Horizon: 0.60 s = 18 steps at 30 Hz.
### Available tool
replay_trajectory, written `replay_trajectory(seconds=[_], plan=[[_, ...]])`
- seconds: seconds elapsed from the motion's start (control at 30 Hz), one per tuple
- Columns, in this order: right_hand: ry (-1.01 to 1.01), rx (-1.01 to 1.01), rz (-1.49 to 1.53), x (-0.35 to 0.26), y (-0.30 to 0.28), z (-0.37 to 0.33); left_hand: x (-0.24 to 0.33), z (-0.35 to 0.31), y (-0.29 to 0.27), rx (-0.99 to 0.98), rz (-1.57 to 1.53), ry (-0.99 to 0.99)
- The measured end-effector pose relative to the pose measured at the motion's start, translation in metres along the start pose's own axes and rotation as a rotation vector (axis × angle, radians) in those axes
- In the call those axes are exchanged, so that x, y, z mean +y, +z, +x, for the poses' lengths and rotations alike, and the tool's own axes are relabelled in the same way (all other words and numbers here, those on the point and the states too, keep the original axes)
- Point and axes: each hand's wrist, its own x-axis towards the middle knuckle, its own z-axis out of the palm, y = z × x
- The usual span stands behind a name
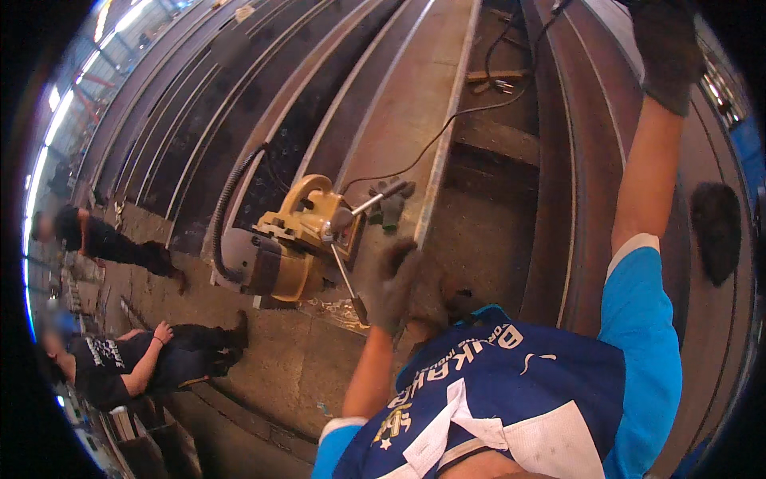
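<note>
A yellow magnetic drill (297,239) with a grey base sits on a long rusty steel beam (399,104). Its feed levers stick out toward me, one ending in a black grip (361,309). My left hand (396,286), in a dark glove, lies against the beam's edge just right of that grip, holding nothing I can see. My right hand (666,49), also gloved, reaches up high onto another steel beam (594,136) at the upper right; its fingers are cut off by the picture's rim.
A black cable (447,128) runs from the drill up across the gap between beams, and a ribbed hose (227,195) curves off its left side. Several more beams lie in parallel at the upper left. Two people (128,361) are on the floor at the left. A dark oval object (715,231) lies at the right.
</note>
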Motion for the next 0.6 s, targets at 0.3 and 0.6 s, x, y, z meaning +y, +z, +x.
replay_trajectory(seconds=[0.3, 0.6], plan=[[0.108, 0.209, -0.251, -0.055, -0.057, -0.145, -0.008, 0.079, 0.181, -0.415, -0.324, -0.396], [0.381, 0.334, 0.413, -0.055, -0.047, -0.316, -0.117, 0.023, 0.223, -0.716, -0.035, -0.463]])
